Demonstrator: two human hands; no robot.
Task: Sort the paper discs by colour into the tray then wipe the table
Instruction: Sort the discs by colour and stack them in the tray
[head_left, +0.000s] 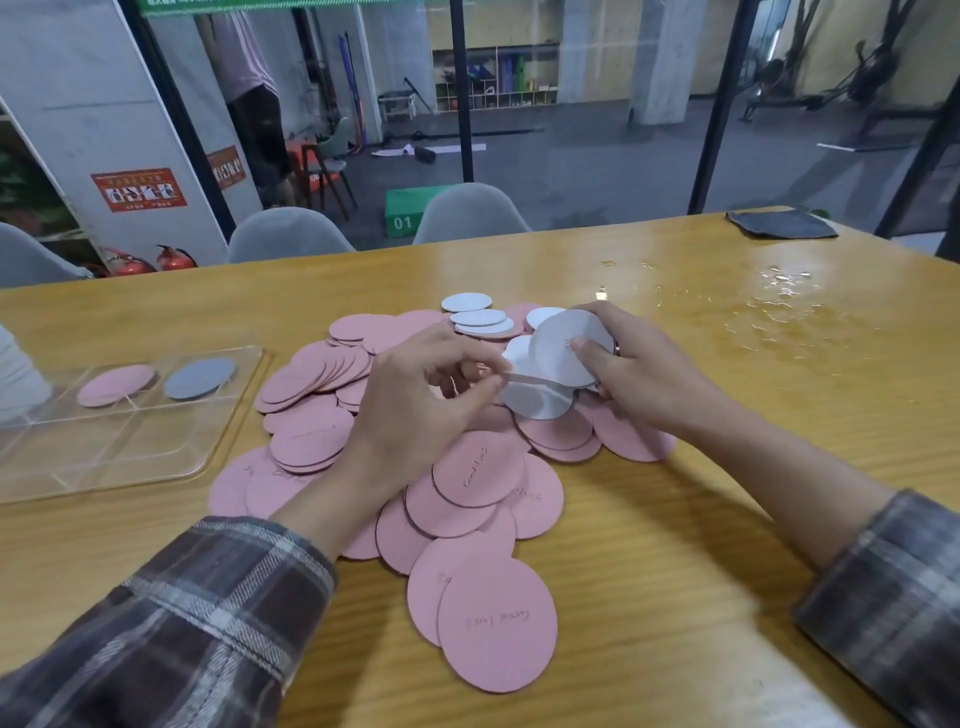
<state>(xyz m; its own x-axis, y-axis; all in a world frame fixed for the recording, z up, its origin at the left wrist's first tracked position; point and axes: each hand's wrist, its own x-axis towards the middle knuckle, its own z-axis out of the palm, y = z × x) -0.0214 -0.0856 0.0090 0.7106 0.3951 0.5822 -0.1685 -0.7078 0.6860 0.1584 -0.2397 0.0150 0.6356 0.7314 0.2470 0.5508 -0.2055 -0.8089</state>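
The person wears a long-sleeved shirt of soft woven plaid cloth. The left plaid sleeve (182, 613), at the near left of the heap of pink round paper discs (467, 499), is dark brownish grey, crossed by pale grey and whitish bands. The right plaid sleeve (883, 597), at the heap's near right, shows the same check in greyer tones. Both cuffs end partway up the forearms, leaving the left hand (415, 410) and right hand (644, 374) bare
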